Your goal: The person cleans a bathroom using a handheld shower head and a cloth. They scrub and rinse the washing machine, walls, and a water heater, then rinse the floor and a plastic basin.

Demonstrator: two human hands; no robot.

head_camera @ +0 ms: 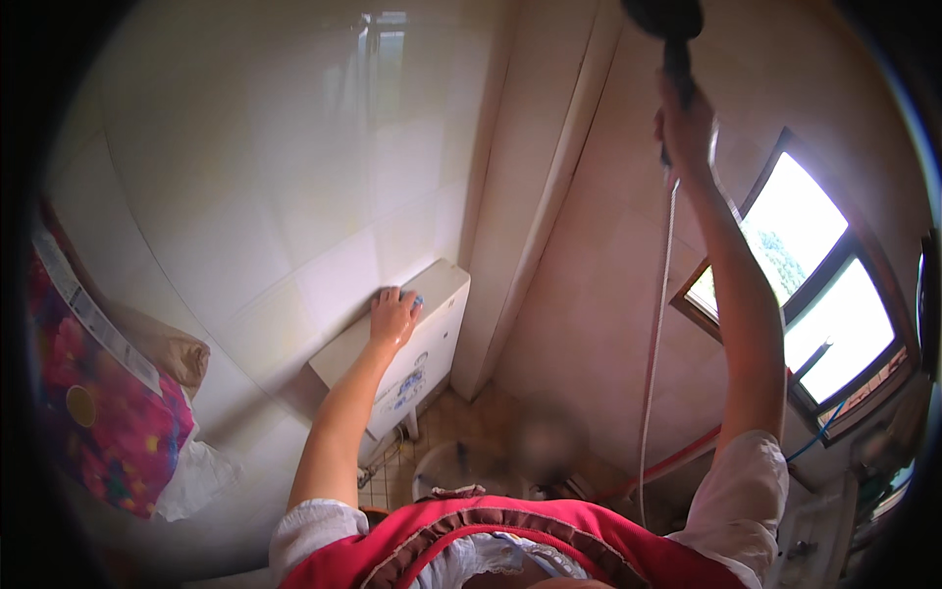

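Observation:
My left hand (395, 316) rests on top of a white wall-mounted toilet cistern (430, 353) with a blue printed pattern on its front. A small blue piece, perhaps a scouring pad or cloth (417, 301), shows under its fingers, mostly hidden. The skin of that hand looks wet. Raised high at the upper right, my right hand (689, 136) grips the dark handle of a hand shower (677, 55). The shower's head is cut off by the top of the picture. A pale shower hose (655, 368) hangs down from below the right hand.
White tiled wall (280, 169) rises behind the cistern, beside a boxed-in corner column (515, 243). A framed window (839, 331) is at the right. A colourful floral bag (103, 412) hangs at the left. On the tiled floor stands a pale round tub (434, 471); a red pole (670, 464) slants nearby.

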